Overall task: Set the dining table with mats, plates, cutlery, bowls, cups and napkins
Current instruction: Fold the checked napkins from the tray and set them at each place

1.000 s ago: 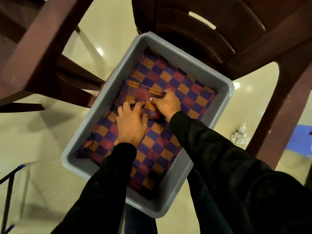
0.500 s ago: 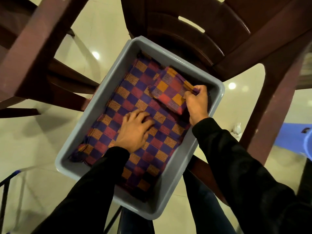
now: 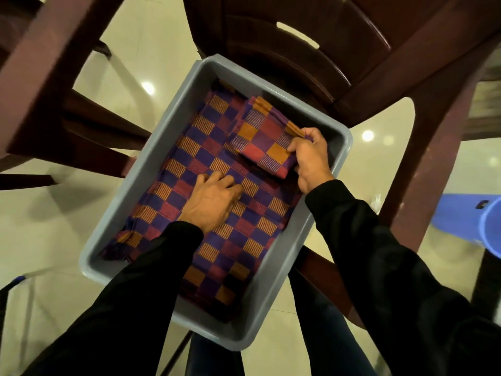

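We see the right hand (image 3: 311, 158) pinching a folded napkin (image 3: 264, 139) at the tub's (image 3: 271, 316) 2 o'clock corner. Left hand (image 3: 211, 202) presses flat, fingers loose, on the checked mats (image 3: 217, 256).

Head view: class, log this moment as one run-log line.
stage: fetching cloths | right hand: grips folded checked cloth | left hand: rests on checked cloth stack | container: grey tub

Dark brown plastic chairs (image 3: 311, 44) stand on a glossy cream floor (image 3: 40, 213), a blue bucket (image 3: 485, 223) at right.
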